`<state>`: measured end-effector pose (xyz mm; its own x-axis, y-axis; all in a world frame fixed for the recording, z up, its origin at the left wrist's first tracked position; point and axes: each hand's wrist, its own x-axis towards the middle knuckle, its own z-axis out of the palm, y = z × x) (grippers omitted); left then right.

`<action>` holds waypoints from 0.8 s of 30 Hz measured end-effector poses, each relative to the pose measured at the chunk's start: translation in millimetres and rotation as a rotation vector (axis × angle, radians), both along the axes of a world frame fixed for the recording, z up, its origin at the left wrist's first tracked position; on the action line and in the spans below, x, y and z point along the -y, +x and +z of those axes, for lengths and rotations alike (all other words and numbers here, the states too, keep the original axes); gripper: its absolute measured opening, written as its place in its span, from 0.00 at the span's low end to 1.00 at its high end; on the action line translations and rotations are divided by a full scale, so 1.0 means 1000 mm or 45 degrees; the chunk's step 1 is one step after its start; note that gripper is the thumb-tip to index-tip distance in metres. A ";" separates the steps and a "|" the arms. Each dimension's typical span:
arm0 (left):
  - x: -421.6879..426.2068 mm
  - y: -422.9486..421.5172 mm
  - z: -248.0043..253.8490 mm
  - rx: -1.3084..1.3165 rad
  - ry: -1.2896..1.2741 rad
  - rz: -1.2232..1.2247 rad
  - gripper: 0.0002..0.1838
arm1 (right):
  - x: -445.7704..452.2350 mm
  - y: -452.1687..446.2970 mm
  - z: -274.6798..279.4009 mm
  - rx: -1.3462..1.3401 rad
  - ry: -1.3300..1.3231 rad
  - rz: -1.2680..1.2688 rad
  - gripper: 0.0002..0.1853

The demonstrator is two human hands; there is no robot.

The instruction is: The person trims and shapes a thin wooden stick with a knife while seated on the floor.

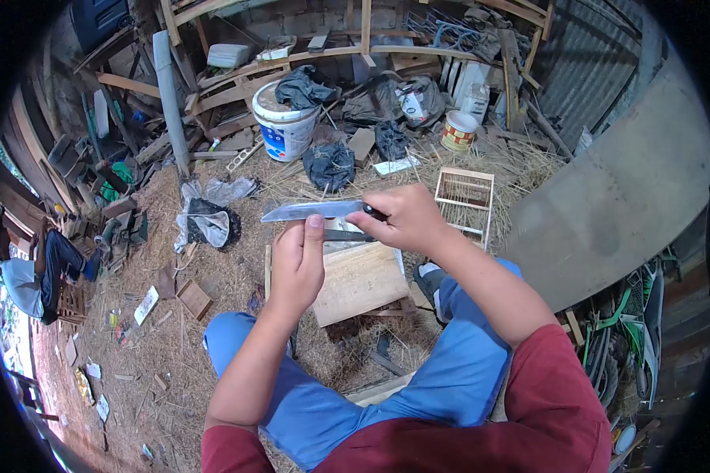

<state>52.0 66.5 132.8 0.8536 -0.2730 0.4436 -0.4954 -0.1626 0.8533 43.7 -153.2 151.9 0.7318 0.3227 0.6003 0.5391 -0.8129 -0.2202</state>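
My right hand (402,217) is closed around the black handle of a knife (308,210), whose broad metal blade points left. At the blade's lower edge, my left hand (298,264) has its thumb pressed on the metal, with the other fingers curled beneath and partly hidden. Just below the knife is a dark flat bar (347,236); I cannot tell whether it is held or lies on the wood. A pale wooden block or box (360,284) stands between my knees, under both hands.
A small wooden frame (465,197) stands ahead right. Beyond are a white bucket (285,122), a yellow-and-red tin (459,131) and black plastic (329,165). A large board (615,189) leans at right. Another person (35,272) sits far left. Straw and scraps cover the ground.
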 end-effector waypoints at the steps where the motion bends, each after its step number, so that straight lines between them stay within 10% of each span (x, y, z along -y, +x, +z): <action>1: 0.002 0.000 -0.003 -0.001 0.005 -0.007 0.18 | 0.000 -0.001 -0.001 -0.001 0.005 -0.007 0.27; 24: 0.030 0.004 0.000 -0.055 -0.273 0.150 0.25 | 0.003 -0.002 0.007 0.380 -0.053 -0.183 0.28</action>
<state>55.7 36.2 133.3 0.8935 -0.0736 0.4430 -0.4460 -0.0297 0.8946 41.8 -156.2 158.8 0.5654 0.2576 0.7836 0.4542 -0.8902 -0.0351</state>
